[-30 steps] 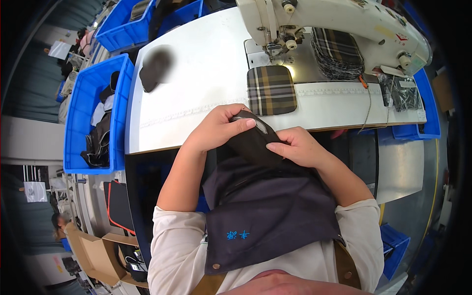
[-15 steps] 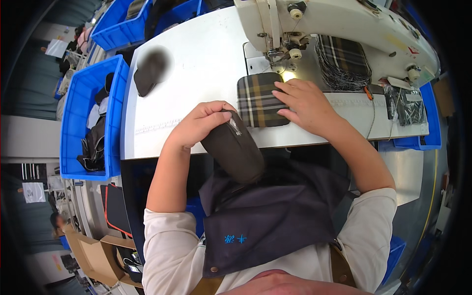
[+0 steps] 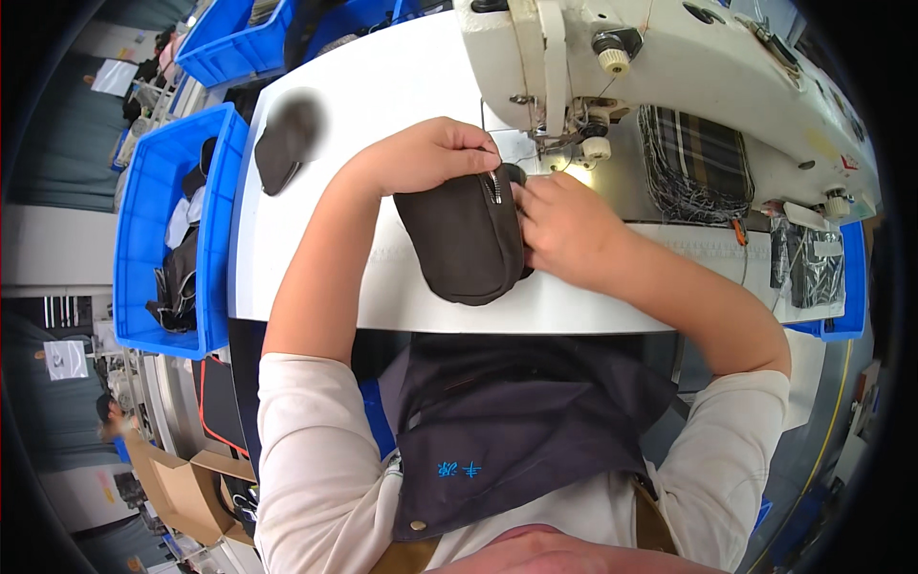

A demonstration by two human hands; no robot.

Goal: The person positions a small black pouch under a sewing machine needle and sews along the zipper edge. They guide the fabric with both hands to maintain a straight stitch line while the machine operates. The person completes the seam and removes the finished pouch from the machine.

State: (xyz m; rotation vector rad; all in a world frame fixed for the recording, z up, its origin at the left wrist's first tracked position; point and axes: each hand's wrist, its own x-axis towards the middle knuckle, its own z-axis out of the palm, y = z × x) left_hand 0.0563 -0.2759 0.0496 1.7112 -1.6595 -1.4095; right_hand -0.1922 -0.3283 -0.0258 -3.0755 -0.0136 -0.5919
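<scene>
My left hand [image 3: 435,158] pinches the upper end of a dark brown zippered pouch [image 3: 457,239], thumb beside the silver zipper [image 3: 494,187]. My right hand [image 3: 571,230] is closed at the pouch's right edge, its fingertips partly hidden against it. Small dark parts show between the pouch and those fingers; what they belong to is unclear. The pouch hangs over the near part of the white sewing table [image 3: 382,306]. Just beyond my hands is the needle area of a sewing machine [image 3: 564,124], with its lamp lit. The plaid fabric piece seen earlier is out of sight.
A stack of plaid fabric pieces [image 3: 693,167] lies under the machine arm, near an orange-tipped tool [image 3: 739,231]. Packaged dark items [image 3: 811,263] rest at the table's right end. Another dark pouch [image 3: 282,153] is at left. A blue bin [image 3: 215,239] flanks the table's left edge.
My left hand has carried the pouch up and away from me, over the table. My right hand has gone from the flat plaid piece to the pouch's edge; the plaid piece is no longer visible.
</scene>
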